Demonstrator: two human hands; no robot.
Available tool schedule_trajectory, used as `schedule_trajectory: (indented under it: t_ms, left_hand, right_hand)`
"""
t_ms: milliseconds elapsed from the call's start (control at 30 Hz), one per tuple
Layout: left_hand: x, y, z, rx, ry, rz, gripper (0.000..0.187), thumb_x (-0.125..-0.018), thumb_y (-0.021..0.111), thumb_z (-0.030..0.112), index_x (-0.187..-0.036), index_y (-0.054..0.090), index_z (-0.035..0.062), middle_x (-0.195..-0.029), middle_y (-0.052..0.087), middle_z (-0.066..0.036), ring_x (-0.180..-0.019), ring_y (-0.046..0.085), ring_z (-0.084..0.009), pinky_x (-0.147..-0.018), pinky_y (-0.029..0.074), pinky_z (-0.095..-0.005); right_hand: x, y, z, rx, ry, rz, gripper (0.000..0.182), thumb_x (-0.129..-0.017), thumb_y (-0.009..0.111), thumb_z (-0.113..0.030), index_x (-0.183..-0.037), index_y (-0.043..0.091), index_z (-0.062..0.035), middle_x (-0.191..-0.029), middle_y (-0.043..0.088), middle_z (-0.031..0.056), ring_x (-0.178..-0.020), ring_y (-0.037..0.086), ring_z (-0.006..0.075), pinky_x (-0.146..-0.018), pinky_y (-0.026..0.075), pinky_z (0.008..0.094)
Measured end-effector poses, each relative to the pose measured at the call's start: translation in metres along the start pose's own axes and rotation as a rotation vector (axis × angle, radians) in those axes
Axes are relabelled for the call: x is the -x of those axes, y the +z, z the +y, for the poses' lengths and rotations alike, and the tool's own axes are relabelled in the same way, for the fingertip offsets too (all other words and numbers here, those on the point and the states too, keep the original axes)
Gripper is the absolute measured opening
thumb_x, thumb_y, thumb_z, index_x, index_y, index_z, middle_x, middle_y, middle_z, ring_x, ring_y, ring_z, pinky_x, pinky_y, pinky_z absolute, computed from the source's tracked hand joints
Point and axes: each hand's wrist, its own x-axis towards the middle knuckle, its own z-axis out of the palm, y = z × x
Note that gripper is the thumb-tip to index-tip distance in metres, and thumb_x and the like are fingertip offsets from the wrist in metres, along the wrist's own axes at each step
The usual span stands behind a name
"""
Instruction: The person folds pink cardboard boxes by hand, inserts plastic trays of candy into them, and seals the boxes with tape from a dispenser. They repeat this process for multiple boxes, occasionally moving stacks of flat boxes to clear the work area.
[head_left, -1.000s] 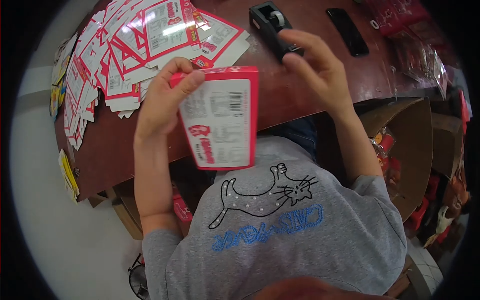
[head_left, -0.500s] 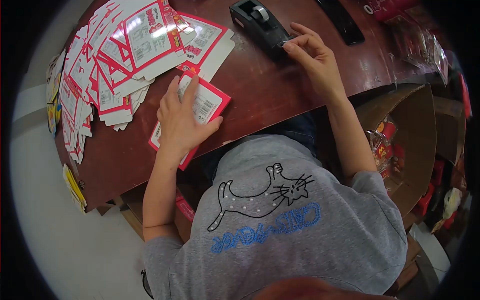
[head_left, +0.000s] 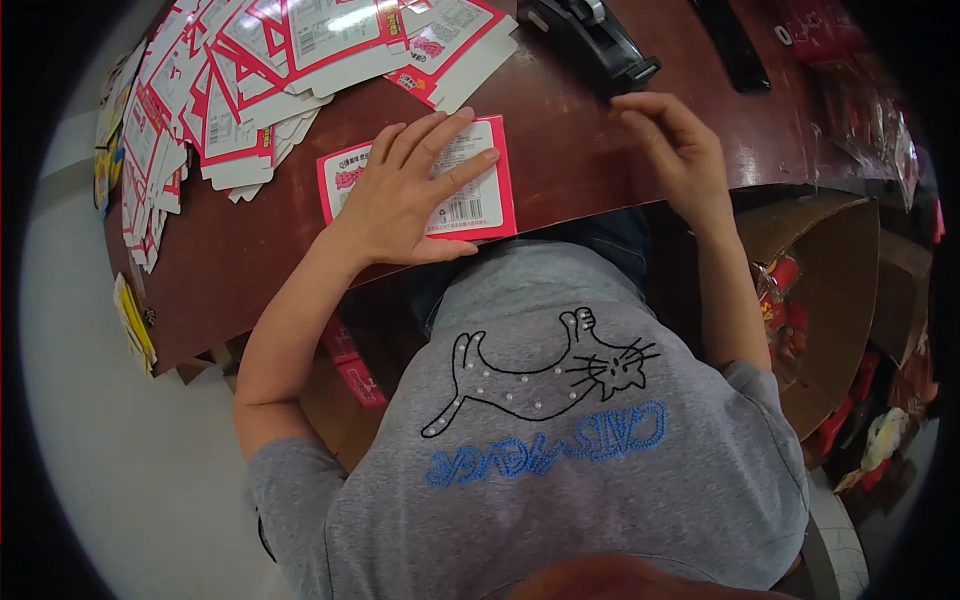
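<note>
A red-and-white printed carton (head_left: 483,190) lies at the table's near edge, its barcode face up. Across it rests my left hand (head_left: 405,190), fingers spread flat and the thumb by the near edge. My right hand (head_left: 675,150) is just below the cutter end of a black tape dispenser (head_left: 590,45), apart from it. Its thumb and forefinger are pinched together; anything between them is too small to make out.
Flat printed cartons (head_left: 235,100) are heaped at the table's left. A dark flat object (head_left: 733,45) lies beyond the dispenser, with clear plastic packaging (head_left: 870,130) at far right. An open cardboard box (head_left: 830,290) stands below the right edge.
My right hand has moved slightly down and right from the dispenser's cutter, still pinched. The carton has been turned level with the table edge, and my left hand has spread flatter over it.
</note>
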Motion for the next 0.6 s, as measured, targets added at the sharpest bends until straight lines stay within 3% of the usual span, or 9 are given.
schedule_trajectory:
  t_ms: [33,67,100,167,300,367,500,600]
  left_hand:
    - [0.001,0.002,-0.002,0.000,-0.002,-0.004,0.088,-0.069,0.077,0.059,-0.147,0.052,0.0274,-0.160,0.031,-0.016,-0.139,0.037,-0.0363,-0.112,0.030,-0.0540]
    - [0.002,0.005,-0.004,0.040,-0.002,0.036,0.089,-0.069,0.076,0.062,-0.147,0.052,0.0274,-0.161,0.030,-0.016,-0.138,0.037,-0.0365,-0.112,0.029,-0.0543]
    - [0.003,0.008,-0.006,0.082,-0.002,0.078,0.090,-0.069,0.075,0.064,-0.147,0.051,0.0274,-0.161,0.029,-0.015,-0.138,0.037,-0.0367,-0.112,0.029,-0.0546]
    - [0.004,0.011,-0.008,0.101,0.012,0.106,0.089,-0.068,0.076,0.064,-0.147,0.052,0.0279,-0.161,0.028,-0.015,-0.138,0.037,-0.0366,-0.111,0.029,-0.0546]
    - [0.001,0.003,-0.003,0.052,0.062,0.111,0.084,-0.067,0.077,0.062,-0.142,0.057,0.0290,-0.161,0.028,-0.014,-0.139,0.037,-0.0362,-0.110,0.030,-0.0546]
    - [0.001,0.002,-0.003,0.041,0.054,0.088,0.081,-0.067,0.078,0.061,-0.139,0.059,0.0290,-0.161,0.029,-0.014,-0.138,0.037,-0.0357,-0.110,0.030,-0.0544]
    - [0.000,0.003,-0.002,0.048,0.023,0.060,0.072,-0.066,0.081,0.053,-0.131,0.064,0.0273,-0.160,0.031,-0.014,-0.139,0.037,-0.0358,-0.110,0.031,-0.0537]
    - [0.000,-0.006,0.001,0.085,-0.005,0.028,0.071,-0.066,0.083,0.046,-0.130,0.064,0.0225,-0.158,0.034,-0.014,-0.138,0.038,-0.0365,-0.110,0.032,-0.0528]
  right_hand:
    - [0.004,0.014,-0.014,-0.129,0.002,-0.110,0.017,-0.096,0.068,-0.012,-0.111,0.071,-0.0048,-0.094,0.071,0.0037,-0.087,0.067,0.0121,-0.079,0.053,0.0294]
    - [0.005,0.020,-0.027,-0.119,0.122,-0.328,0.027,-0.099,0.060,-0.005,-0.126,0.065,-0.0021,-0.097,0.070,0.0029,-0.089,0.065,0.0111,-0.080,0.051,0.0269]
    - [0.002,0.031,-0.028,-0.122,0.125,-0.327,0.027,-0.099,0.060,-0.005,-0.126,0.065,-0.0021,-0.097,0.070,0.0029,-0.089,0.065,0.0111,-0.080,0.051,0.0269]
    - [-0.009,0.047,-0.028,0.112,-0.027,-0.544,0.041,-0.098,0.058,-0.005,-0.138,0.054,-0.0045,-0.092,0.068,0.0081,-0.085,0.067,0.0175,-0.076,0.052,0.0314]
    - [-0.023,0.058,-0.030,0.236,-0.053,-0.606,0.046,-0.097,0.057,-0.005,-0.141,0.046,-0.0074,-0.090,0.066,0.0124,-0.084,0.068,0.0259,-0.075,0.052,0.0375]
    - [-0.024,0.063,-0.016,0.254,-0.125,-0.594,0.039,-0.096,0.058,-0.007,-0.134,0.046,-0.0083,-0.089,0.066,0.0126,-0.085,0.068,0.0299,-0.075,0.052,0.0407]
    - [-0.019,0.070,-0.009,0.372,-0.081,-0.539,0.036,-0.095,0.062,-0.009,-0.127,0.046,-0.0088,-0.087,0.067,0.0122,-0.083,0.069,0.0318,-0.075,0.053,0.0423]
    - [-0.015,0.060,-0.026,0.581,-0.045,-0.460,0.033,-0.094,0.068,-0.015,-0.122,0.052,-0.0083,-0.085,0.067,0.0108,-0.078,0.070,0.0267,-0.072,0.054,0.0385]
